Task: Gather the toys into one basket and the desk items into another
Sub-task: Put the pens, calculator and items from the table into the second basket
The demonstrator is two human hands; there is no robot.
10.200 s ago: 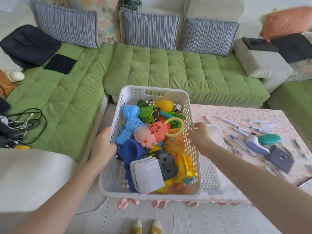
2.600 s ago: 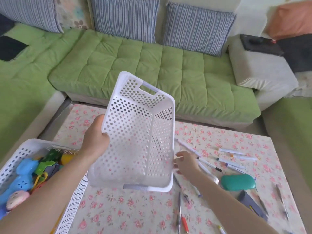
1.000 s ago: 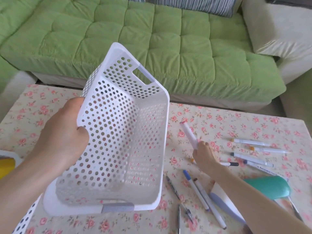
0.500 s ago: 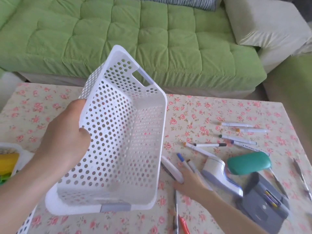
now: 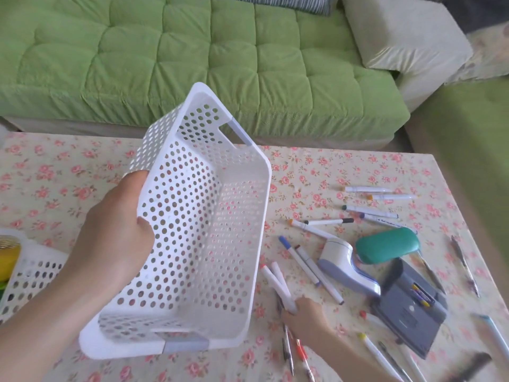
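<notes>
Judging from their look, how will the two white markers point(image 5: 278, 282) handle? asks the first speaker.

The second answers: They seem light, stiff and smooth, so they may roll or slip. The right hand point(image 5: 305, 315) pinches both together at their lower ends, fingers closed on them. They are just right of the white basket point(image 5: 192, 230), near its lower right corner. Whether they are already off the cloth, one cannot tell.

First: And the basket itself?

Second: It is empty and tilted, with its opening turned to the right. The left hand point(image 5: 110, 244) grips its left long rim, the thumb pressed on the inner wall. It is thin perforated plastic, probably light and a little flexible, so one hand at the rim should be enough.

First: What waits around it?

Second: Right of the basket, loose pens point(image 5: 370, 212) lie scattered on the flowered tablecloth point(image 5: 316, 166). Among them are a green case point(image 5: 385, 245) and a grey desk tool point(image 5: 407, 312), perhaps a punch. These look heavier and are better taken around the body. Left of the basket, a second basket point(image 5: 33, 274) shows at the edge. Behind the basket stands a green sofa point(image 5: 220, 64).
</notes>
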